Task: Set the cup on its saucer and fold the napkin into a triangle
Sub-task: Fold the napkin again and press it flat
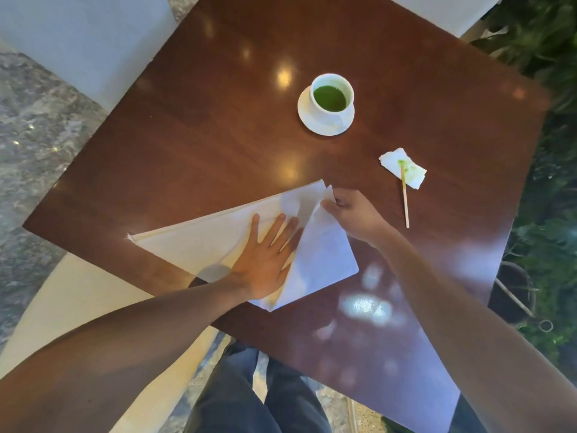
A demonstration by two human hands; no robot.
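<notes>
A white napkin [199, 242] lies on the dark wooden tabletop [218, 126] near the edge closest to the person, its leftmost point reaching toward the tabletop's left corner and its long folded edge running up and to the right. The left hand [265, 260] lies flat on the napkin with fingers straight and spread, pressing the cloth down near its middle. Just to the right of those fingers a flap of the napkin stands partly lifted and turned over, its lower part lying on the tabletop toward the near edge. The right hand [352, 210] pinches the upper corner of that flap between thumb and curled fingers, just above the tabletop. Farther toward the far side of the tabletop, and well apart from the napkin, a white cup [332, 95] holding green liquid stands upright on its white saucer [307, 115]. To the right, toward the tabletop's right edge, a small crumpled tissue [402, 167] with green stains lies flat, and a thin wooden stick [405, 201] rests with its upper end on the tissue and its lower end on the wood, pointing toward the near edge.
</notes>
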